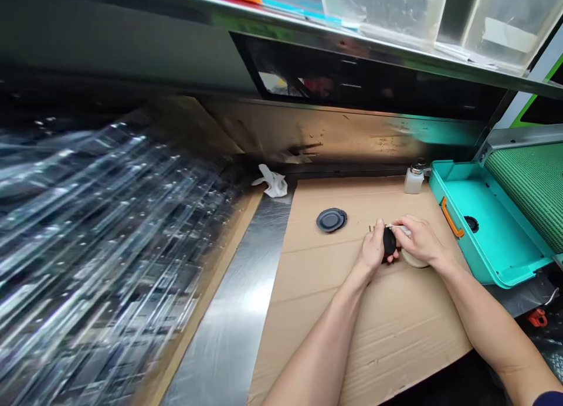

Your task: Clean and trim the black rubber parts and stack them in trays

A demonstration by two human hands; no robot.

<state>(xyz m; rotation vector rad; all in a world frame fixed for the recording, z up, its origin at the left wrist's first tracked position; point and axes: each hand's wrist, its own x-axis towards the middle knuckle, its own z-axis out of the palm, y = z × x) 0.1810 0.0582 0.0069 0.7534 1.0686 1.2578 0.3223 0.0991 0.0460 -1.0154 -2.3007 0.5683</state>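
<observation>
Left hand (373, 246) and right hand (420, 240) pinch a black rounded piece (389, 242) between them.

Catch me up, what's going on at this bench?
A person is working bare-handed over a cardboard sheet. Their left hand holds a black round part, and their right hand holds a small white item against it, just above a pale round object. A dark round disc lies on the cardboard nearby. A small bottle stands at the back, near a teal tray.
</observation>
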